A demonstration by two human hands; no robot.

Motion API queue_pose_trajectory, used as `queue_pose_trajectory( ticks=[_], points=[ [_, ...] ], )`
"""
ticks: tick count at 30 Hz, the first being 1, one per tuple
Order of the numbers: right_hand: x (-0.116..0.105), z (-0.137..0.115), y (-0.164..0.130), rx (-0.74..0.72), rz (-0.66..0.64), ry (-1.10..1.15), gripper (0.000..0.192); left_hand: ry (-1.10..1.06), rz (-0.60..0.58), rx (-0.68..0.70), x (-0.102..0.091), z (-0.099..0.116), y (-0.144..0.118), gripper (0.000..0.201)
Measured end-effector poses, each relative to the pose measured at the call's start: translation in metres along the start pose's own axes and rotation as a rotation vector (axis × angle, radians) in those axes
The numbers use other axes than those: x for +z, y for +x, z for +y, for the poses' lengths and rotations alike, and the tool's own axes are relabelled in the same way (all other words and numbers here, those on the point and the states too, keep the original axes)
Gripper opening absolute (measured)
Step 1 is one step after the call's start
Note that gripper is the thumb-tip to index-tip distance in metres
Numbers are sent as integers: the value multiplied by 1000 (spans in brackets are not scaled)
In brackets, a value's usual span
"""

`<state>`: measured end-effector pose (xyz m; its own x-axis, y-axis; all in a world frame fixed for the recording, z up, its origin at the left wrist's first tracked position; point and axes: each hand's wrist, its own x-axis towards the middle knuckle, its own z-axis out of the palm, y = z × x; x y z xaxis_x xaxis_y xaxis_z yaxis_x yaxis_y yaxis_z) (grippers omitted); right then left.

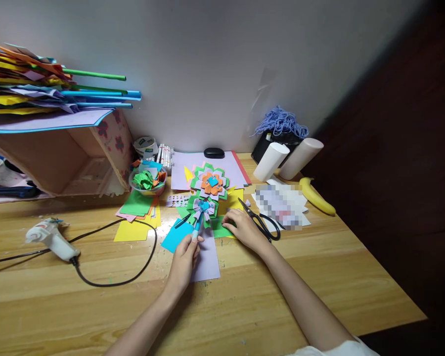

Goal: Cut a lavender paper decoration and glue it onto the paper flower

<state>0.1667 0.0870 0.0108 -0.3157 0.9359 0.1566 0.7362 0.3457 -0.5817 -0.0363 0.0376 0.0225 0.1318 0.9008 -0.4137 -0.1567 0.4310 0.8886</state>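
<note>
My left hand (183, 259) pinches a folded paper flower's (203, 207) blue stem; my right hand (241, 228) presses flat green paper (219, 228).

A white glue gun (50, 238) lies at nine o'clock on the wooden worktop (282, 291), its black cord (133, 277) looping toward the centre. At eleven o'clock a small bowl (147, 182) holds crumpled paper scraps, with markers (165, 155) and a tape roll (146, 146) behind it. Black scissors (261, 223) rest just right of centre. At two o'clock a banana (316, 197) lies beside two white rolls (287, 159), blue yarn (282, 122) behind them. Coloured paper sheets (22, 84) are stacked on a box (59, 153) at ten o'clock.
</note>
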Motion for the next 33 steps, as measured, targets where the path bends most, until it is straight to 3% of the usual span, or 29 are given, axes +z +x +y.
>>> queue_pose_trajectory(
  ticks=[14,19,25,33],
  points=[
    [2,1,-4,14,62,8,11,-4,16,-23,3,2,-1,59],
    [-4,-4,-6,136,243,256,6,-16,14,-21,3,1,0,58],
    [-16,-17,5,258,538,597,17,33,-32,-43,6,-4,-4,58],
    [-15,-30,17,279,700,371,10,124,-108,-13,10,-11,-12,46]
  ],
)
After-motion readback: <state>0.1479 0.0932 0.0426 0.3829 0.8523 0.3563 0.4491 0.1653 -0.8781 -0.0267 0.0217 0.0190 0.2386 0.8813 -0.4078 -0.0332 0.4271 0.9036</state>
